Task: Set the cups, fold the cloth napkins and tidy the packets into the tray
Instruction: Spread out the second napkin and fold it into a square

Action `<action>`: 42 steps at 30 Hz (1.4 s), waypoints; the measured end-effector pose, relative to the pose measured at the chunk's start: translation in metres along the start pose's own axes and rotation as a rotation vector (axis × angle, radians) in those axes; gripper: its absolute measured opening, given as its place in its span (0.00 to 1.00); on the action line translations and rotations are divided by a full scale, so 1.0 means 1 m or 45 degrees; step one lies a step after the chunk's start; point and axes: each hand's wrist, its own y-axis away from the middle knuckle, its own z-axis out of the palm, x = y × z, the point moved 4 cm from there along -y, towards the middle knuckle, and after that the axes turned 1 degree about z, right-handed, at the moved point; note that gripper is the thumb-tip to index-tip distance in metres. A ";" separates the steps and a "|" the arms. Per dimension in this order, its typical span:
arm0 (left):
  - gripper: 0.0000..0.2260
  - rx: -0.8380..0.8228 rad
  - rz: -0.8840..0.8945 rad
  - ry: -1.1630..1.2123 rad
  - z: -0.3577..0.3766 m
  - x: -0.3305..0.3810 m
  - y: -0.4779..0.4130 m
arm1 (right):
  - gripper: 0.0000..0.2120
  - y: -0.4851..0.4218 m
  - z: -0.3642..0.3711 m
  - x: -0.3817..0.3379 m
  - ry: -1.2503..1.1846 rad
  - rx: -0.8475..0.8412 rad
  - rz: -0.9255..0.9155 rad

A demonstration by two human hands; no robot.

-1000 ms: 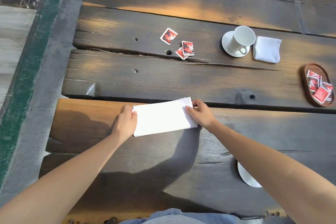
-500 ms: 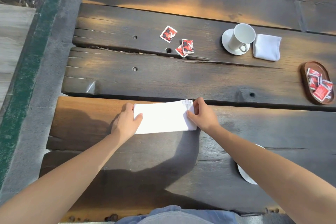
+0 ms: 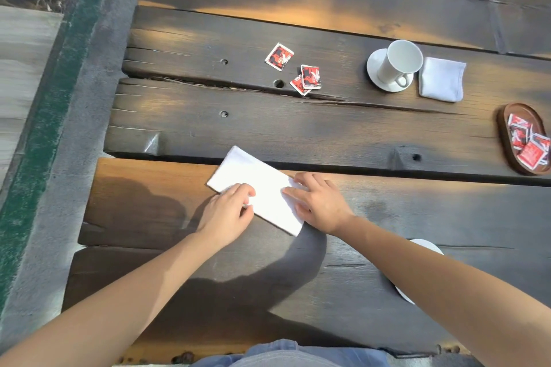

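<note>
Whereas half a second ago the half-folded napkin [image 3: 262, 188] lay level across the plank [image 3: 143, 188], it has now been swung onto a slant, one short end pointing away to the left; it sits well nearer the person than the cup [image 3: 401, 64] and to that cup's left; the left hand [image 3: 229, 211] pinches its near long edge with curled fingers, while the right hand [image 3: 319, 202] lies with straight, spread fingers pressing its right end flat, grasping nothing; I judge that the turn prepares the second fold, so this napkin is only half done; a finished napkin [image 3: 442, 79] sits just right of the cup; three loose packets [image 3: 310, 76] remain left of the cup, not yet in the tray [image 3: 501, 134], which lies right of the cup and nearer.
</note>
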 end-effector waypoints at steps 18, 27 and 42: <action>0.27 -0.203 0.270 -0.636 0.004 -0.019 -0.006 | 0.18 0.024 0.025 -0.017 0.138 0.212 -0.348; 0.27 -0.158 0.279 -0.712 0.007 -0.012 -0.004 | 0.05 0.021 0.020 -0.025 0.091 0.298 -0.382; 0.15 0.043 0.514 -0.530 0.001 -0.001 -0.004 | 0.08 0.021 0.015 -0.024 -0.081 0.087 -0.275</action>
